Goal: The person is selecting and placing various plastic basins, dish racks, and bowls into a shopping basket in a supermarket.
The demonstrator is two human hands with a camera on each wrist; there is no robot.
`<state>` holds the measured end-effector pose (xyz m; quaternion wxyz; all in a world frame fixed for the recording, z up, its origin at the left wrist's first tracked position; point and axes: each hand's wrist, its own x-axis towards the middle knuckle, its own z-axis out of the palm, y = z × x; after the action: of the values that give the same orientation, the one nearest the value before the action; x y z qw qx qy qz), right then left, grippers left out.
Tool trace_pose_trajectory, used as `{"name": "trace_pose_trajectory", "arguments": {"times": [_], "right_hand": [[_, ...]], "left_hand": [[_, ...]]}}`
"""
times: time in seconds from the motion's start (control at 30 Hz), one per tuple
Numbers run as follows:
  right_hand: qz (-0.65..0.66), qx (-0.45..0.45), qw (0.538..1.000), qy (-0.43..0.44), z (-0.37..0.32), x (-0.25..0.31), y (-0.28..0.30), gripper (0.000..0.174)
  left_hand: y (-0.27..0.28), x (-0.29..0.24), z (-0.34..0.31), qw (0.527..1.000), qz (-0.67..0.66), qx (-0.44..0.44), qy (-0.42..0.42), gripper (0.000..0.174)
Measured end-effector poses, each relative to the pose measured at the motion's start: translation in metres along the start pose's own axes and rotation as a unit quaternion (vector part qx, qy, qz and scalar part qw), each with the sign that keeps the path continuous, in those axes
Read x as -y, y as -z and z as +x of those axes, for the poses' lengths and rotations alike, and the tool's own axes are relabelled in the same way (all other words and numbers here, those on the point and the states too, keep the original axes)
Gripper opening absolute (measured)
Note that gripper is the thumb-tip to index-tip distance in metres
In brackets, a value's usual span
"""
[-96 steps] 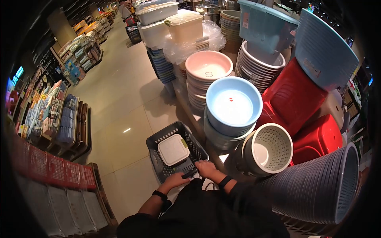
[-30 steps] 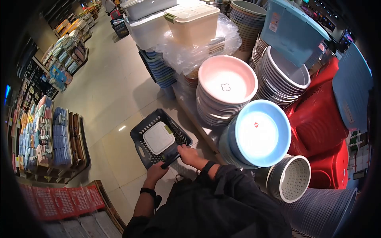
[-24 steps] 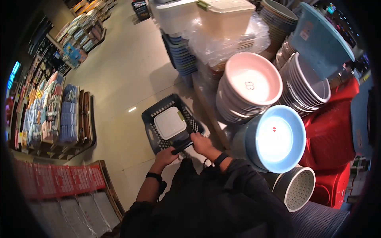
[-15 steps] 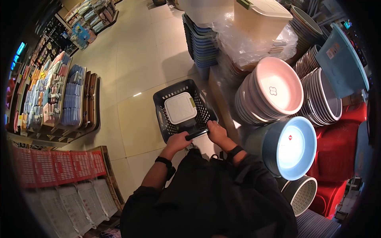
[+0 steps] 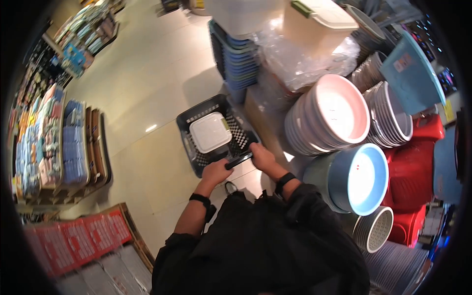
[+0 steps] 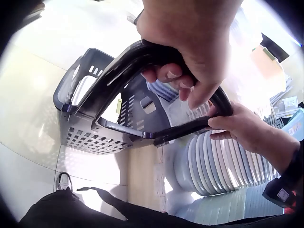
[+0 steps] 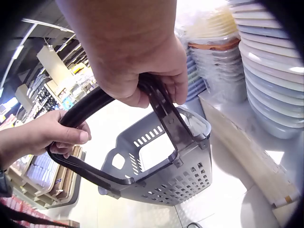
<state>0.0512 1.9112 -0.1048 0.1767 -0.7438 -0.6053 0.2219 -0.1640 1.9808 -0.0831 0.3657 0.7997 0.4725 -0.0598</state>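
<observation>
A dark grey plastic shopping basket with perforated walls hangs in front of my body. Its black handle is raised, and both hands hold it. My left hand grips the handle's left end; in the left wrist view its fingers curl round the bar. My right hand wraps round the right end, as the right wrist view shows. Inside the basket lies a white lidded box with a green latch on one side.
Close on my right, a low platform carries stacked pink basins, blue basins and red stools. Bagged goods and a cream storage box stand farther ahead. Towel shelves and red crates line the left; tiled floor runs between.
The basin stacks have shifted right and lower in the head view, and the basket appears higher. Both hands keep their hold on the handle; the box stays in the basket.
</observation>
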Motion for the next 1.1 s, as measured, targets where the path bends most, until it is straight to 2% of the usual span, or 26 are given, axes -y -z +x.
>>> {"name": "trace_pose_trajectory", "arguments": {"times": [0.1,0.13,0.2,0.27,0.33,0.43,0.47,0.53,0.6,0.67,0.7,0.73,0.8,0.87,0.93,1.0,1.1], "right_hand": [[0.003,0.020,1.000,-0.015,0.012,0.002,0.001,0.019],[-0.007,0.064,0.997,-0.034,0.014,0.008,0.013,0.028],[-0.004,0.073,0.997,-0.023,0.008,0.010,0.043,0.051],[-0.004,0.037,0.999,-0.024,0.003,-0.009,0.070,0.051],[0.023,-0.033,0.998,-0.039,-0.009,-0.019,0.128,0.053],[0.014,-0.130,0.984,-0.119,-0.028,-0.056,0.212,0.059],[0.023,-0.177,0.975,-0.130,-0.035,-0.072,0.237,0.060],[0.034,-0.247,0.955,-0.162,-0.045,-0.114,0.278,0.064],[-0.050,-0.295,0.932,-0.203,-0.056,-0.147,0.320,0.066],[-0.144,-0.326,0.907,-0.226,-0.060,-0.185,0.348,0.066],[-0.111,-0.301,0.906,-0.276,-0.060,-0.197,0.365,0.067],[-0.108,-0.310,0.904,-0.272,-0.058,-0.212,0.377,0.067],[-0.094,-0.274,0.887,-0.359,-0.054,-0.246,0.385,0.068],[-0.066,-0.236,0.889,-0.388,-0.048,-0.285,0.386,0.069],[-0.048,-0.126,0.891,-0.434,-0.041,-0.318,0.382,0.065],[-0.035,-0.118,0.891,-0.438,-0.039,-0.342,0.375,0.060],[-0.029,-0.128,0.895,-0.426,-0.036,-0.361,0.374,0.049]], "left_hand": [[0.008,0.002,0.008,1.000,-0.002,-0.008,0.003,0.037],[0.011,0.001,0.009,1.000,0.004,-0.005,0.010,0.039],[0.012,0.006,0.017,1.000,0.009,0.001,0.003,0.040],[0.015,0.008,0.022,0.999,0.018,0.029,0.004,0.044],[0.018,0.007,0.026,0.998,0.028,0.054,0.007,0.048],[0.031,-0.021,0.032,0.994,-0.018,0.042,-0.096,0.066],[0.034,-0.039,0.038,0.994,-0.013,0.040,-0.103,0.066],[0.039,-0.077,0.052,0.976,-0.095,-0.017,-0.194,0.063],[0.039,-0.119,0.067,0.966,-0.126,-0.036,-0.223,0.063],[0.006,-0.140,0.110,0.931,-0.293,0.008,-0.218,0.068],[0.005,-0.161,0.120,0.932,-0.305,0.050,-0.191,0.068],[0.002,-0.183,0.130,0.909,-0.362,0.088,-0.189,0.071],[0.013,-0.221,0.139,0.872,-0.423,0.216,-0.115,0.074],[0.006,-0.250,0.152,0.870,-0.435,0.204,-0.110,0.077],[-0.004,-0.275,0.164,0.865,-0.452,0.192,-0.103,0.079],[-0.015,-0.293,0.177,0.864,-0.476,0.146,-0.071,0.082],[-0.029,-0.315,0.192,0.864,-0.480,0.151,-0.029,0.082]]}}
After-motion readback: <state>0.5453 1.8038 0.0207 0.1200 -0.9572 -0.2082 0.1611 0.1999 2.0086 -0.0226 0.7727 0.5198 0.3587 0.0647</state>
